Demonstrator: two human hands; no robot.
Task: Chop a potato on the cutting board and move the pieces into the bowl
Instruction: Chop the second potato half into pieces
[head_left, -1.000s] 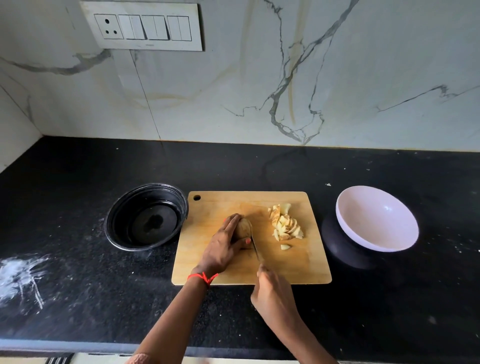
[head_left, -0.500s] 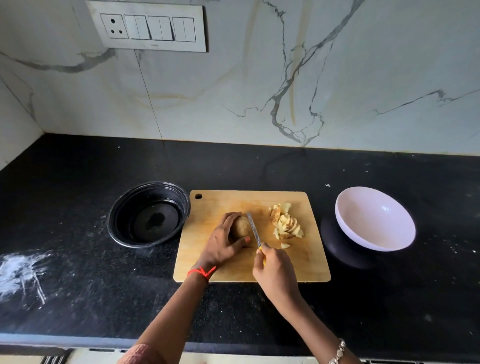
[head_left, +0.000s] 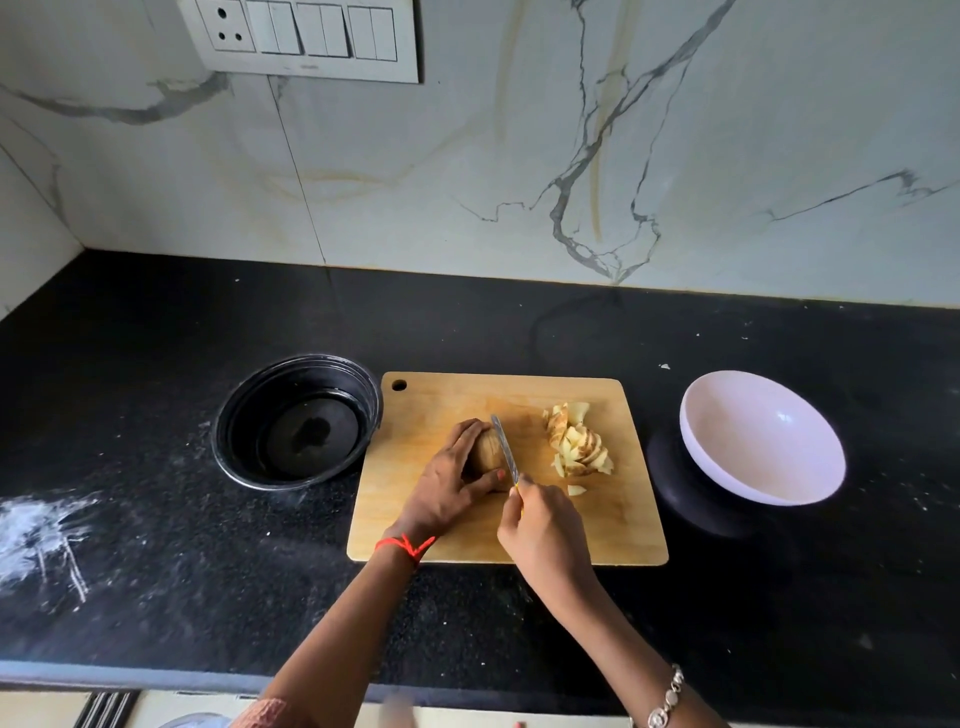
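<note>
Slicing rounded potato (head_left: 487, 451), wooden board (head_left: 441, 400)

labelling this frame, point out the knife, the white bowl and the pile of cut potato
knife (head_left: 504, 447): head view, middle of the blade
white bowl (head_left: 727, 415): head view, inner wall
pile of cut potato (head_left: 579, 441): head view, middle of the heap

Left hand (head_left: 451, 480): centre of frame, palm down, fingers curled in a clamp, thumb tip pointing right.
Left wrist: red thread tied round it.
Right hand (head_left: 543, 525): just right of the left, fist closed, knuckles up.
Right wrist: bracelet, lower right.
</note>
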